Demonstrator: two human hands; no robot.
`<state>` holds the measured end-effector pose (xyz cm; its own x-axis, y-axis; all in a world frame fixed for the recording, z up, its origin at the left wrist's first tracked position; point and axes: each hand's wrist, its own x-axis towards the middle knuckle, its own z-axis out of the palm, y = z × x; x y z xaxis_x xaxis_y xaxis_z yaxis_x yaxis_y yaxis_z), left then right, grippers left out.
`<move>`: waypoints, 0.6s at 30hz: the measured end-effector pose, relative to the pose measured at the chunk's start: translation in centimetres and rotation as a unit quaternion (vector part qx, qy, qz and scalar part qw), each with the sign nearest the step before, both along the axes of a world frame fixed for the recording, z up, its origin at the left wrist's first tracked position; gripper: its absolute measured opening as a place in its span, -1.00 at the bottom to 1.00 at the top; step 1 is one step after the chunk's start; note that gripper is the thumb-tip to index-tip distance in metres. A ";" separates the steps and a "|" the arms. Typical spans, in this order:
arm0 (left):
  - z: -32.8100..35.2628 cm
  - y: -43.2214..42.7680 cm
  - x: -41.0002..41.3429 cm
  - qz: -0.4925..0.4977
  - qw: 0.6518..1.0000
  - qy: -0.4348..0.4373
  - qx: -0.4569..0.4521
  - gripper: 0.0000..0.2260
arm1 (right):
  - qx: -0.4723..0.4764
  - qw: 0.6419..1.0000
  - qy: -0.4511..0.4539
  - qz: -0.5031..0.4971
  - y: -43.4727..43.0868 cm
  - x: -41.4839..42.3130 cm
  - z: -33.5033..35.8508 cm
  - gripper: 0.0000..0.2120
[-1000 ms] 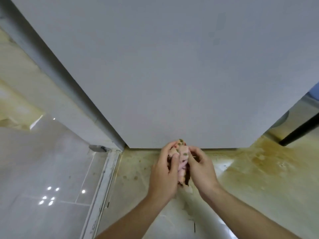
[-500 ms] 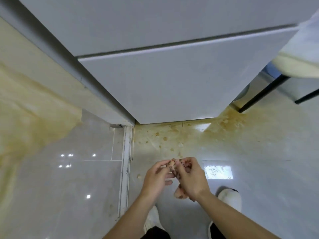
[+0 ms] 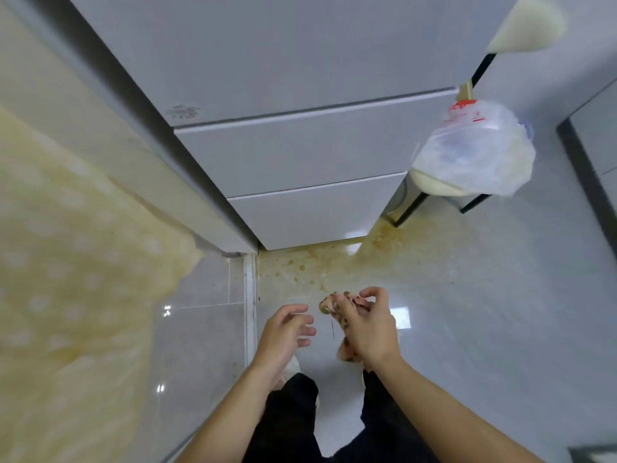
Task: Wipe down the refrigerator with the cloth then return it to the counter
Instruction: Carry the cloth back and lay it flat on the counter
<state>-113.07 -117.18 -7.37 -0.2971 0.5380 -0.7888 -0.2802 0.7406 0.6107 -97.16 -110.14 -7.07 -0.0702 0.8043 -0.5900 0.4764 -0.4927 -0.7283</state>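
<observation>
Left hand (image 3: 287,332) has let go (fingers loose, lower centre); right hand (image 3: 372,329) alone grips cloth (image 3: 329,303). Fridge (image 3: 300,155) wiping looks done.

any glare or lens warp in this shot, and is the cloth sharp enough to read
Head view: wide-angle warp makes the refrigerator door lines splay and lean; bright glare spots sit on the glossy floor, one beside the right hand; the cloth in that hand looks slightly soft, its pattern just dark blotches; lighting is even, no hard shadows.
</observation>
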 end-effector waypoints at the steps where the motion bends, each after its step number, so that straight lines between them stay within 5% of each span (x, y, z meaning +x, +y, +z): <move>1: 1.1 -0.2 -0.2 -0.018 1.000 0.006 0.003 -0.84 | 0.010 1.000 -0.003 -0.016 -0.5 0.4 1.4 -0.66; 18: 6.9 3.3 4.4 -0.231 0.970 0.072 0.036 -0.80 | 0.025 0.954 -0.002 -0.299 -6.4 8.9 7.1 -0.79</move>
